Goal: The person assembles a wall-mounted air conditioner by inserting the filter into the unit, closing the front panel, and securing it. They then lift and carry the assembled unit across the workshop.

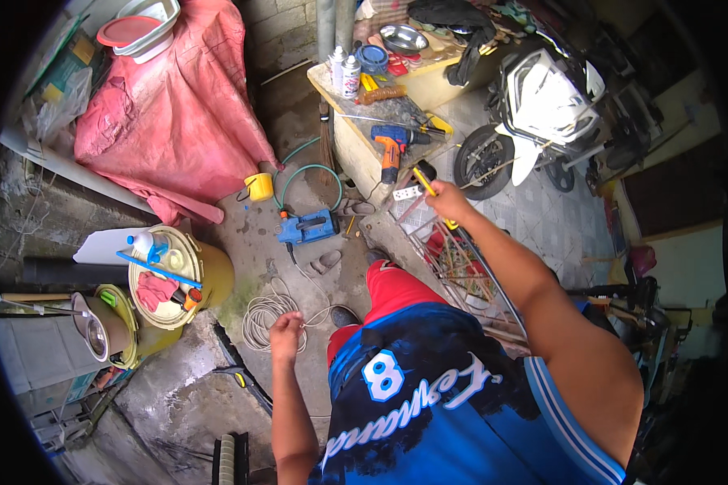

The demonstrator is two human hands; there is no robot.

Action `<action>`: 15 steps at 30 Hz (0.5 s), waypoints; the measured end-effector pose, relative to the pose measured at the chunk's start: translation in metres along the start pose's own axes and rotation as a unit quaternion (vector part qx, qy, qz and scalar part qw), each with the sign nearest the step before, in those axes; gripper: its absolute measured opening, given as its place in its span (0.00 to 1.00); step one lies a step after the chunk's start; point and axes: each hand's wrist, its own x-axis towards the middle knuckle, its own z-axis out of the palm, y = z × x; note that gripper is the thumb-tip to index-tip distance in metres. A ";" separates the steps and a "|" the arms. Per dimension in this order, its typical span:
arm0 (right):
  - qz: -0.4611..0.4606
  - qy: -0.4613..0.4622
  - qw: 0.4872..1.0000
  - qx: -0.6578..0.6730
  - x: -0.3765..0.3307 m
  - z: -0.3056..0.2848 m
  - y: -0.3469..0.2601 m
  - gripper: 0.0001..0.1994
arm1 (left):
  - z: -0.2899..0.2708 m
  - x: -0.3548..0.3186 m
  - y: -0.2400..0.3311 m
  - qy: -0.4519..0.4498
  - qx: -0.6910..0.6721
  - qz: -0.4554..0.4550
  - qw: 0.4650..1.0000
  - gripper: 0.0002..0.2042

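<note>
My right hand (449, 204) is closed round a slim yellow-and-black tool (426, 183). Its dark end points toward the workbench, and I cannot make out its exact kind. Below that hand stands a metal rack (437, 250) with sticks and red items inside. My left hand (285, 333) hovers over a coil of pale cable (260, 317), its fingers curled together with nothing visible in them. Farther ahead a blue pressure washer (309, 227) rests on the ground with a green hose (286, 171) joined to it. A black-and-yellow spray gun (236, 373) lies at the left.
An orange-and-blue cordless drill (390, 153) and spray cans (350, 77) sit on the workbench (356, 145). A white motorcycle (546, 97) is parked at right. Lidded yellow buckets (214, 271) stand left, near a red cover (182, 105). A small yellow pail (260, 187) and loose slippers (326, 262) are on the floor.
</note>
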 end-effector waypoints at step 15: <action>-0.295 -0.092 0.810 -0.499 0.424 0.021 -0.032 0.11 | 0.160 -0.206 -0.195 0.337 -0.073 -0.429 0.835 0.11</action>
